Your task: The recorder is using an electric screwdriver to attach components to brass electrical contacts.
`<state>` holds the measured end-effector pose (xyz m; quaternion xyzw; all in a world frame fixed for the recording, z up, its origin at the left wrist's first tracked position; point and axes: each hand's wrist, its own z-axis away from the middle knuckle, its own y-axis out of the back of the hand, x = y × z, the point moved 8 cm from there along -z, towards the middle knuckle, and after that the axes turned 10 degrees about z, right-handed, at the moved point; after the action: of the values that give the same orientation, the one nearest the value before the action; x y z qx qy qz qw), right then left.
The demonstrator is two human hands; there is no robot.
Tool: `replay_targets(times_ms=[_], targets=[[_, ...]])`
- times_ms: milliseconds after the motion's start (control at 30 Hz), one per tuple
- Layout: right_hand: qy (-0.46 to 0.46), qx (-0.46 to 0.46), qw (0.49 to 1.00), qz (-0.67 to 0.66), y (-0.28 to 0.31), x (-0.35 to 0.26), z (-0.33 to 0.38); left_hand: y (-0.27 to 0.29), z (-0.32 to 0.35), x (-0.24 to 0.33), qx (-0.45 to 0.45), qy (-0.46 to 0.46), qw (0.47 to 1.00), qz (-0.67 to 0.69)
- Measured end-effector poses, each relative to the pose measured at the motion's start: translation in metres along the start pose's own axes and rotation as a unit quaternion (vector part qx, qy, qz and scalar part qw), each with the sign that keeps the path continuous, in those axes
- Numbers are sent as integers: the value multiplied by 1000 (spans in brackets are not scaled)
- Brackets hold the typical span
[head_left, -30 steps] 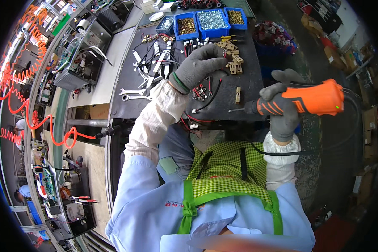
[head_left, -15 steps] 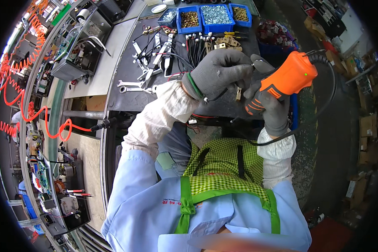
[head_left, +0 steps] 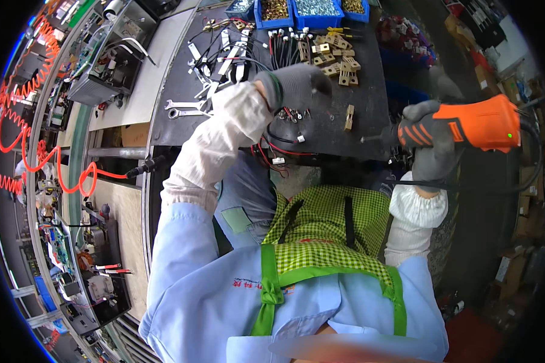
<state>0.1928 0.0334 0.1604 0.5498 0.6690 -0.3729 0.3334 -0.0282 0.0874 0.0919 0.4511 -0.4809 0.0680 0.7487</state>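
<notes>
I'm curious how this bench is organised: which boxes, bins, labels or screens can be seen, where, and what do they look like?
Blue parts bins: far edge of the dark bench, open rectangular trays of brassy and silvery small parts.
Cardboard boxes: lower right, on the floor, brown.
Screens or signs: none that I can tell.

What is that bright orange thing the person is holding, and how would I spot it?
Look at the dark workbench, then past its right edge, where the right hand in a grey glove grips an orange power screwdriver. Its black bit points left toward the bench and a black cord trails from its back; nothing else nearby is that solid orange.
</notes>
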Motion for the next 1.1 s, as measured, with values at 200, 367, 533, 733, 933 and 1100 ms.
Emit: replay_targets(times_ms=[200, 367, 533, 733, 933, 1100], targets=[[118, 90, 989, 15, 7, -5, -11, -48, -30, -35, 14, -68, 998, 5], [91, 91, 989, 69, 8, 6, -14, -47, -38, -32, 40, -81, 996, 4], [85, 97, 990, 65, 3, 19, -17, -45, -38, -33, 31, -66, 997, 14], [116, 81, 990, 5, 10, 30, -18, -49, -44, -37, 27, -68, 997, 10], [94, 87, 985, 116, -12, 39, -26, -59, -67, -64, 26, -75, 997, -7], [143, 37, 980, 137, -18, 44, -29, -59, -74, -65, 12, -76, 997, -4]])
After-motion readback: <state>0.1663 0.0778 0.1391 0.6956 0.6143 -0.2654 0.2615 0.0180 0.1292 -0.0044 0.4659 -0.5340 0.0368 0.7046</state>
